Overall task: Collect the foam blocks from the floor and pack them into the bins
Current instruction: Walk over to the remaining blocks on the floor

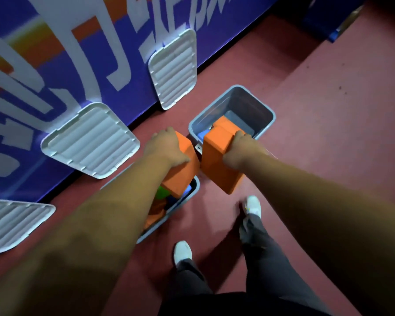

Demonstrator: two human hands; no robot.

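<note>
Holding two orange blocks, long axes down: my left hand curled round left block, directly over near bin; my right hand curled round right block, far bin just ahead.

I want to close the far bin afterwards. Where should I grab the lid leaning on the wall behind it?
Take the lid by its top rim, coming from above. It stands on its lower edge and leans back against the banner, so only the top and side rims are free to close fingers around.
</note>
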